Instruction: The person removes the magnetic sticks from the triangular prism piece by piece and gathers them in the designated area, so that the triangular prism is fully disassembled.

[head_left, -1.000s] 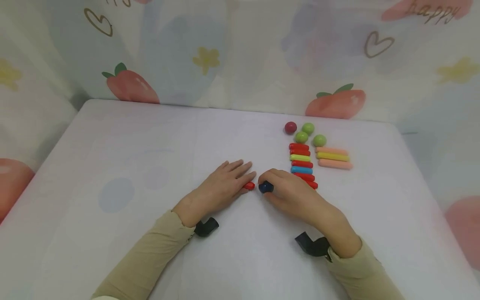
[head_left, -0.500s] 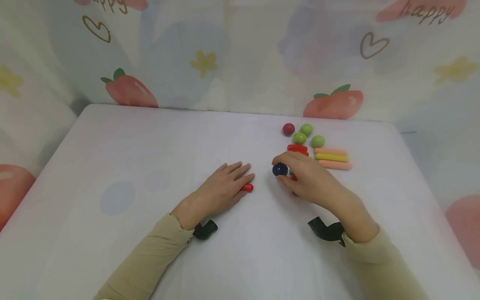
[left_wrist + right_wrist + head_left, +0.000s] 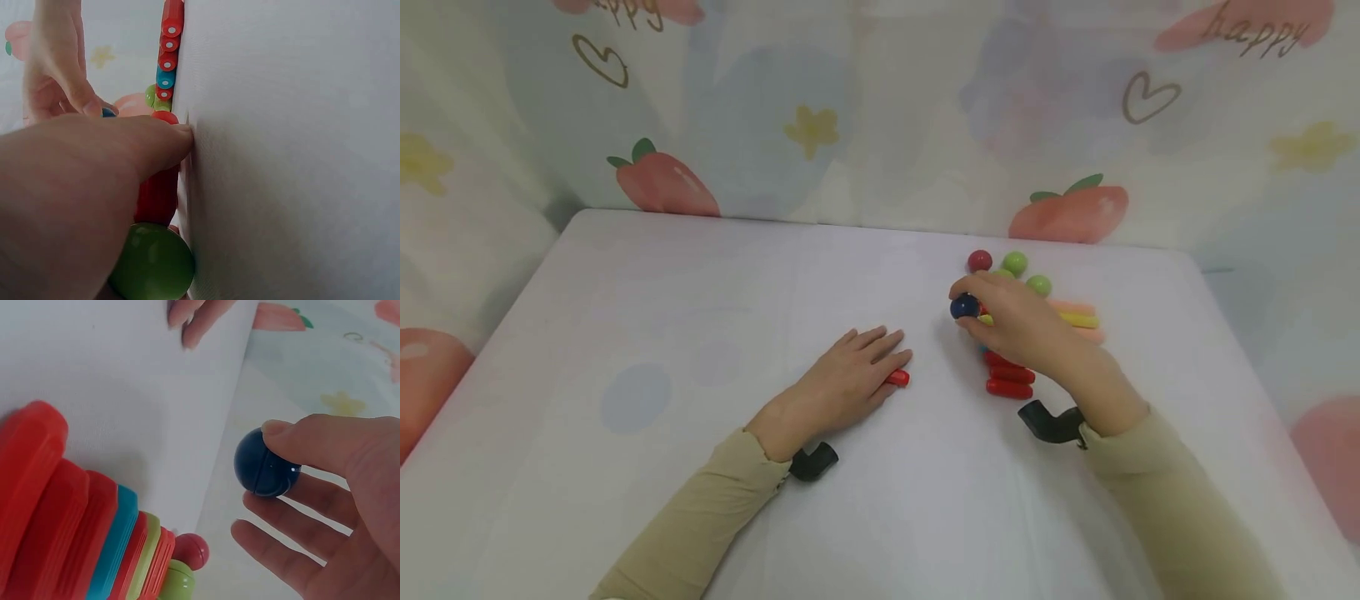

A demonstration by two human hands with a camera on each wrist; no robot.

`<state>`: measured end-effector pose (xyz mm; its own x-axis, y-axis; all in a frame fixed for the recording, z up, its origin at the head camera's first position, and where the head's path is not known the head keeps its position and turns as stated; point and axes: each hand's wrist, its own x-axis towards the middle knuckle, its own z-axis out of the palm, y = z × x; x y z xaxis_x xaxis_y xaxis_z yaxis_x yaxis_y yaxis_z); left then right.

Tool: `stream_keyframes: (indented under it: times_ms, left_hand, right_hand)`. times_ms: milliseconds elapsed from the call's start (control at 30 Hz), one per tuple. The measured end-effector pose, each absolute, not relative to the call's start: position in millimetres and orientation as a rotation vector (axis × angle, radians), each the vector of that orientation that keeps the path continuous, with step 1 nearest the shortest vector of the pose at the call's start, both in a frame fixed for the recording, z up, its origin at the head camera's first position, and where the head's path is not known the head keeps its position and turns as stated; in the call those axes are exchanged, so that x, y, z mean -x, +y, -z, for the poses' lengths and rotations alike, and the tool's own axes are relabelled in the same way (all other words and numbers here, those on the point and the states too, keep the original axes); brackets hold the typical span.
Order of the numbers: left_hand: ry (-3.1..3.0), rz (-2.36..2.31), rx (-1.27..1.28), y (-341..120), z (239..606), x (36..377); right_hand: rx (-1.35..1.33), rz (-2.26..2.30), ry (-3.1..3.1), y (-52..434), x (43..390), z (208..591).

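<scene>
My left hand (image 3: 850, 379) rests palm down on the white table, fingers spread and straight, over a red stick (image 3: 898, 378) whose end pokes out by the thumb. In the left wrist view a green ball (image 3: 156, 262) sits beneath the hand, against that red stick. Between thumb and fingertips, my right hand (image 3: 1018, 325) pinches a dark blue ball (image 3: 265, 462) with a seam round it. It holds the ball up near the far end of a row of red, blue and yellow-green sticks (image 3: 1009, 388), partly covering the row in the head view.
Behind the row lie a dark red ball (image 3: 979, 261) and several green balls (image 3: 1015, 264). To its right, two peach sticks and a yellow stick (image 3: 1084, 320) lie side by side, partly hidden by the right hand. A patterned cloth (image 3: 895, 125) hangs along the table's far edge.
My right hand has carried the dark blue ball from beside the left hand to the right and away from me, uncovering the near red sticks. The left hand stays in place.
</scene>
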<state>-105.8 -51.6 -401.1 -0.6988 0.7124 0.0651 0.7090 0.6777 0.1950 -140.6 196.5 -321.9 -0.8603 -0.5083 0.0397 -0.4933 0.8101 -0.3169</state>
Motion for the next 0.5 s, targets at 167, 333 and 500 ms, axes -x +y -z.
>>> stream_keyframes:
  times_ms: [167,333,500]
  left_hand:
    - [2.875,-0.315,-1.226,-50.8,401.7,105.6]
    - [2.88,-0.31,-1.227,-50.2,402.9,105.9]
    - [2.882,-0.315,-1.23,-51.1,403.3,106.2]
  right_hand:
    - [0.778,0.481,2.953,195.4,155.8,326.5]
    - [0.706,0.427,2.954,190.9,173.6,328.6]
    - [0.72,0.387,2.97,186.6,187.7,329.0]
